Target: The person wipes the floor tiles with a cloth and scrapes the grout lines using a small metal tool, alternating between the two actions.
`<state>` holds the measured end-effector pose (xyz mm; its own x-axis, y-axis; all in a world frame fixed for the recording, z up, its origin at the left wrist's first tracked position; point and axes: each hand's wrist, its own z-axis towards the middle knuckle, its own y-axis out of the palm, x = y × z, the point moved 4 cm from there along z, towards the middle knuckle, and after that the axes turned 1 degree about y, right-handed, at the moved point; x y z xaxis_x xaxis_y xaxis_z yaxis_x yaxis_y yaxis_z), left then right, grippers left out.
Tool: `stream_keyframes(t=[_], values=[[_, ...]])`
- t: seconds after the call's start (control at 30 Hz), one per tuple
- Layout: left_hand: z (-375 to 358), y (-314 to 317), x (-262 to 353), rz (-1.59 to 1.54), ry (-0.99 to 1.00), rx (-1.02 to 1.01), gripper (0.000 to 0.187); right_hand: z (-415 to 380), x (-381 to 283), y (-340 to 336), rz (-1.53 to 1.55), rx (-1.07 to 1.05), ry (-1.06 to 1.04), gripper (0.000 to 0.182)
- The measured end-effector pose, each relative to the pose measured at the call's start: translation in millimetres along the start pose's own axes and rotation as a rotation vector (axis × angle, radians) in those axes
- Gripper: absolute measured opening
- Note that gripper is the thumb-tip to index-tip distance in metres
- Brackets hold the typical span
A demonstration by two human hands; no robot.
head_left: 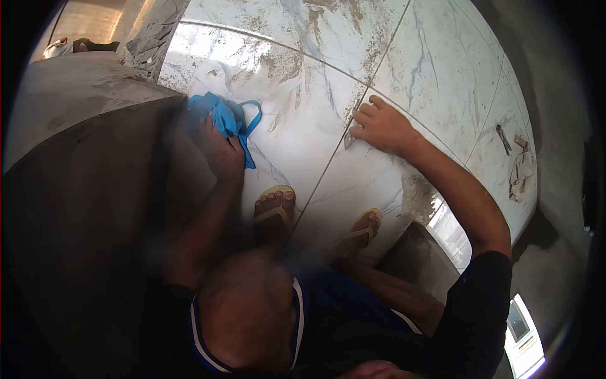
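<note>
My left hand (222,150) is closed on a bright blue cloth (226,117), bunched up with a loop hanging off its right side. The cloth lies against the white marbled floor tiles (297,120) close to a dark wall corner. Over a dark joint between tiles, my right hand (383,128) is closed with bent fingers around a thin, flat scraper-like piece (349,140). Only its pale lower tip shows below the fingers; the rest is hidden. Grey-brown grout smears (281,66) mark the tiles around and beyond both hands.
My feet in yellow flip-flops (275,205) stand on the tiles. At right lie a dark hand tool (503,140), a small brown block (521,141) and a crumpled pale wrapper or rag (521,174). A grey ledge (82,95) borders the left.
</note>
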<state>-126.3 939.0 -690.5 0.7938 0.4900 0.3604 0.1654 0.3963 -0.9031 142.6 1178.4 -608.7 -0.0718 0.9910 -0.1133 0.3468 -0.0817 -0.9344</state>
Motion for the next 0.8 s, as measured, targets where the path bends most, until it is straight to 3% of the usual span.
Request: stream_keyframes(t=[0.03, 0.17, 0.27, 0.4, 0.47, 0.6, 0.67, 0.8], values=[[0.2, 1.4, -2.3, -0.010, -0.006, -0.001, 0.047, 3.1, -1.4, 6.4, -0.007, 0.096, -0.019, 0.009], [-10.0, 0.4, -7.8, -0.131, -0.089, -0.016, 0.056, -0.4, 60.0, -5.7, -0.090, 0.099, 0.165, 0.008], [-7.8, 1.3, -5.9, -0.142, -0.115, 0.005, 0.060, 5.2, 19.2, -8.9, -0.120, 0.149, 0.184, 0.007], [-3.8, -2.1, -2.6, -0.077, -0.059, 0.022, 0.060, 6.4, -77.0, 12.5, 0.122, 0.261, 0.036, 0.014], [-0.6, 0.9, -3.2, -0.121, -0.060, 0.022, 0.061, 9.5, -72.6, 21.3, 0.123, 0.231, 0.032, 0.013], [-6.2, 1.0, -5.9, -0.134, -0.098, 0.023, 0.062, 4.1, 29.2, -9.8, -0.064, 0.098, 0.251, 0.012], [-5.6, 1.0, -3.3, -0.148, -0.096, 0.024, 0.062, 4.1, 27.5, -21.9, -0.106, 0.086, 0.277, 0.010], [-4.3, -0.8, -1.4, -0.113, -0.079, 0.010, 0.062, 17.0, -53.4, -9.8, 0.023, 0.280, 0.111, 0.013]])
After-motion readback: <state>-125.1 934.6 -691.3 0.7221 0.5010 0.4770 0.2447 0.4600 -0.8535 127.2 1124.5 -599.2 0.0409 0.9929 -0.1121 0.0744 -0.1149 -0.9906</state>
